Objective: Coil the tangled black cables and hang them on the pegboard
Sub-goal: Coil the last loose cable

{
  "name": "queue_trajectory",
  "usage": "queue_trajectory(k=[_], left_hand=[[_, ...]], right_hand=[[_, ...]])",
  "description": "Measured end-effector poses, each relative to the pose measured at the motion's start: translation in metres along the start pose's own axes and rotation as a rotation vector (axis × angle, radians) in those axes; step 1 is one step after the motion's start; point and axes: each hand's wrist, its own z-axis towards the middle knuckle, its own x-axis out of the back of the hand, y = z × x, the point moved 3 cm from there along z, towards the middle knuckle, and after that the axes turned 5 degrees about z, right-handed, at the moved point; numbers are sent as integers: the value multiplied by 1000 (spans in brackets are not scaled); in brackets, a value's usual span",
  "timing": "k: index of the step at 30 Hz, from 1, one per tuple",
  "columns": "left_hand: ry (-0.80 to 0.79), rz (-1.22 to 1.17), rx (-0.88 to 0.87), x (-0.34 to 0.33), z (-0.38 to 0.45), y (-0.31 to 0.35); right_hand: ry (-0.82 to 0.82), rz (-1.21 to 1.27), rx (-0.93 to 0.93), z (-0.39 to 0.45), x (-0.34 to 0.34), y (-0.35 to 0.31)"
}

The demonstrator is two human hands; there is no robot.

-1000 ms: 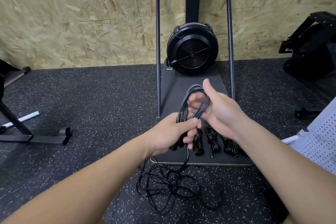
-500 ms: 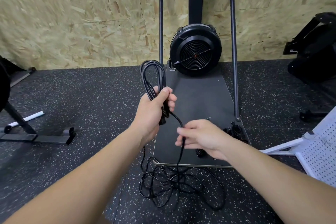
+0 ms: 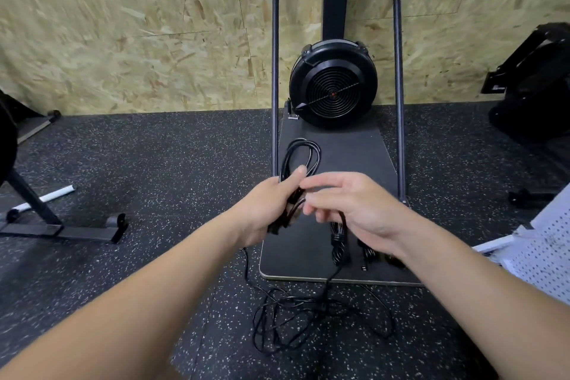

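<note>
- The left hand (image 3: 268,210) grips the gathered loops of the black cable (image 3: 300,157), thumb clamped over the bundle.
- The right hand (image 3: 354,210) hovers just beside it, fingers loosely extended; whether they pinch the strand is unclear.
- The loose tail hangs to a tangle (image 3: 311,318) on the floor; pulling could tighten a knot there, or drag it against the platform (image 3: 354,157) edge.
- Finished coils (image 3: 338,244) lie on the platform under the right hand.
- The pegboard (image 3: 546,253) stands well apart, right; open floor lies left.
</note>
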Motion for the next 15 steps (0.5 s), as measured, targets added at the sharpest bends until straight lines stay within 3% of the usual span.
queue_trajectory(k=[3,7,11,15], left_hand=[[-103,-139,96,-9,-2,1],[-217,16,-14,-20,-2,-6],[-145,-196,-24,-10,2,-4],[-76,-431,-46,11,5,-1]], right_hand=[[106,-39,-5,1,12,0],[281,-482,74,3,28,2],[179,-323,-151,5,34,37],[13,-386,-248,4,40,67]])
